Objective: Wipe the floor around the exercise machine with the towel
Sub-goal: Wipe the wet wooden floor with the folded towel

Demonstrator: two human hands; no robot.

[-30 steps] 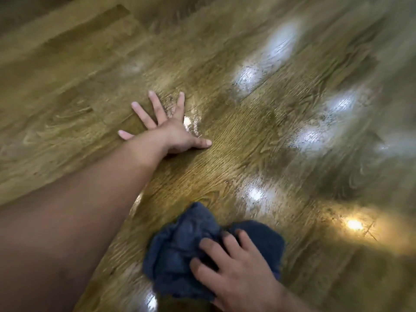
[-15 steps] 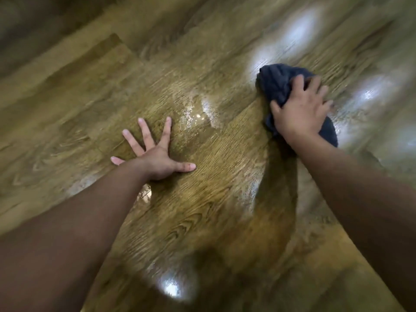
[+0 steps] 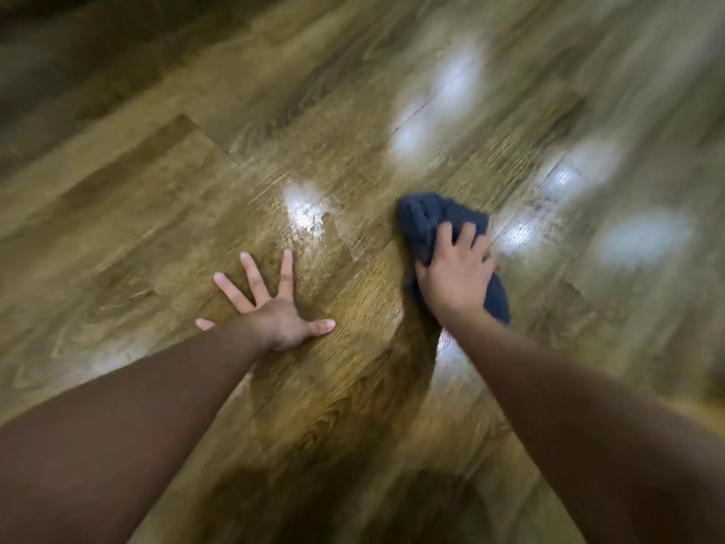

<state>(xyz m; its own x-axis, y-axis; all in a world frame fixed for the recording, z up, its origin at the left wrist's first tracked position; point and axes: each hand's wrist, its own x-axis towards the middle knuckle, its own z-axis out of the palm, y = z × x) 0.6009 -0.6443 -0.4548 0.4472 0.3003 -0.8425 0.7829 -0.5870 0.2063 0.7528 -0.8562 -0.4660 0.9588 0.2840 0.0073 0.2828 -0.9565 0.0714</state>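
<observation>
Towel travel: since a second ago the dark blue towel (image 3: 425,221) has swept from near the body out to the far right and is now coming back, lying nearer the middle of the planks than half a second ago.
Right hand: right hand (image 3: 455,268) lies flat on top of the bunched towel, fingers (image 3: 467,233) curled over the cloth and pressing it down, more a push than a pinch.
Left hand: left hand (image 3: 274,316) stays planted palm down on the bare boards, fingers fanned wide, holding nothing; it looks like a prop for the body's weight.
Meaning for the task: judged from the back-and-forth, this is mid-stroke wiping, with more passes likely needed.
Floor: wood-grain plank floor (image 3: 164,198), glossy, with pale light reflections; a wet-looking sheen (image 3: 310,217) sits between the two hands, just left of the towel.
Room: motion blur softens the edges; the exercise machine is not in view, so I cannot tell how close this patch lies to it.
</observation>
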